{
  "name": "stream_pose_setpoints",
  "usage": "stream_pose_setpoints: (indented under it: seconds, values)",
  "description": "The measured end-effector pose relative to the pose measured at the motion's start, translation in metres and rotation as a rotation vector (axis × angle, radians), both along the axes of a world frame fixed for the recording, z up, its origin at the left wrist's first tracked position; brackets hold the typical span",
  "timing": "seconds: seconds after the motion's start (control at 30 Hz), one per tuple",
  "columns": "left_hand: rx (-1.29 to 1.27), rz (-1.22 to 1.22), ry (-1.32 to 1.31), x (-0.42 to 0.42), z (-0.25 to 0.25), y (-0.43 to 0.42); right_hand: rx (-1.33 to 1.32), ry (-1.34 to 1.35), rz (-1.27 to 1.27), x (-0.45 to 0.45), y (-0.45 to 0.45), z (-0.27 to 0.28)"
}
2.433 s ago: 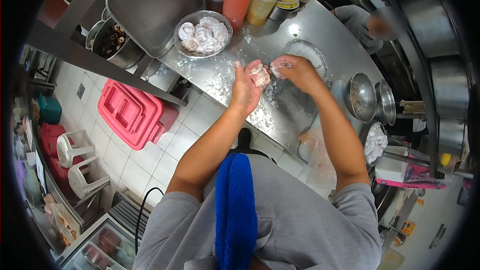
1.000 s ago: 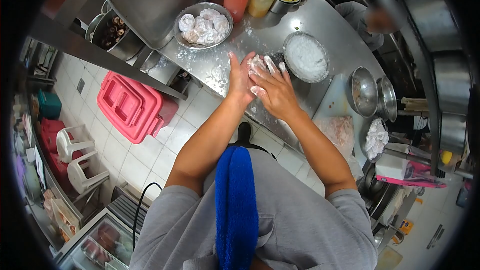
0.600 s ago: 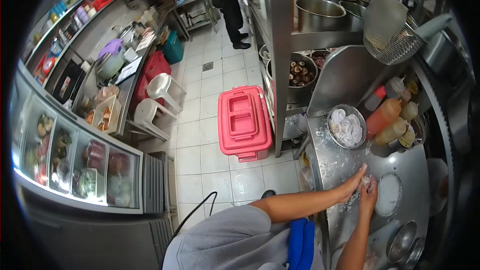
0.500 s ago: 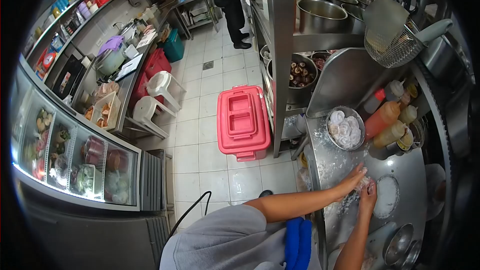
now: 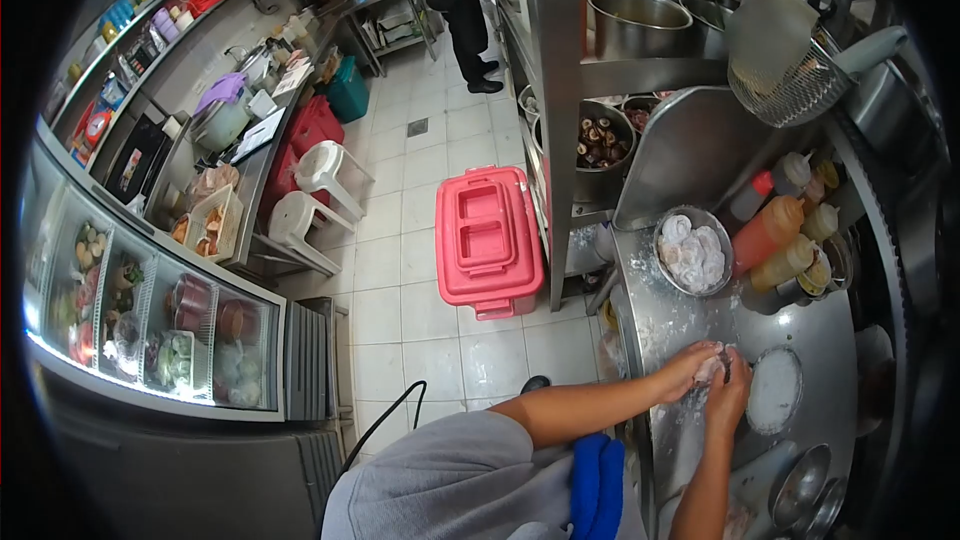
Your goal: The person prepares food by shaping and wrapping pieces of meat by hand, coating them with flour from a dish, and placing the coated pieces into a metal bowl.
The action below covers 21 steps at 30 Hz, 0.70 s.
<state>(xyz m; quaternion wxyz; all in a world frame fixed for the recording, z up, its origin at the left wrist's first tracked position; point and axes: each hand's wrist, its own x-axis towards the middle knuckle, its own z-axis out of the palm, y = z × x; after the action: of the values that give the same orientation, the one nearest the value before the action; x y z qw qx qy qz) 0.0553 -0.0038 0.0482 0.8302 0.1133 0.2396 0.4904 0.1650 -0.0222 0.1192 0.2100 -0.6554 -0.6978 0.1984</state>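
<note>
My left hand (image 5: 686,372) and my right hand (image 5: 731,388) meet low over the steel counter. Both are closed around a small, pale, powder-dusted lump (image 5: 711,367), with something dark showing at its edge. Fingers cover most of it, so its kind cannot be made out. Just right of my right hand lies an oval dish of white powder (image 5: 775,392). A round metal bowl (image 5: 662,266) beyond my hands holds several white-coated lumps (image 5: 692,255). White powder is scattered across the counter (image 5: 682,318) around my left hand.
Squeeze bottles (image 5: 768,235) stand right of the bowl. A wire strainer (image 5: 800,90) hangs above. Metal bowls (image 5: 800,485) sit at the counter's near end. A red lidded bin (image 5: 487,285) is on the floor. Another person (image 5: 458,15) stands farther back.
My hands have shifted slightly, the left one a little to the left, and a dark bit now shows between the fingers. The lump stays in both hands. The camera view moved slightly.
</note>
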Motion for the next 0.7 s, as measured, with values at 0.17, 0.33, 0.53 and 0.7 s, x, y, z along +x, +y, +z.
stream_pose_setpoints:
  seconds: [0.17, 0.33, 0.53, 0.7]
  values:
    - [0.144, -0.222, -0.182, -0.006, -0.041, -0.002, 0.138, 0.067, 0.326, 0.014, -0.007, 0.023]
    - [0.111, -0.450, 0.048, -0.016, 0.012, -0.004, 0.061, -0.037, 0.456, 0.034, -0.014, 0.004]
    - [0.046, -0.498, -0.007, -0.015, 0.020, -0.009, -0.024, 0.015, 0.387, 0.040, -0.024, 0.019]
    - [-0.045, -0.524, -0.187, -0.010, 0.013, -0.011, -0.073, 0.065, 0.375, 0.049, -0.027, 0.022]
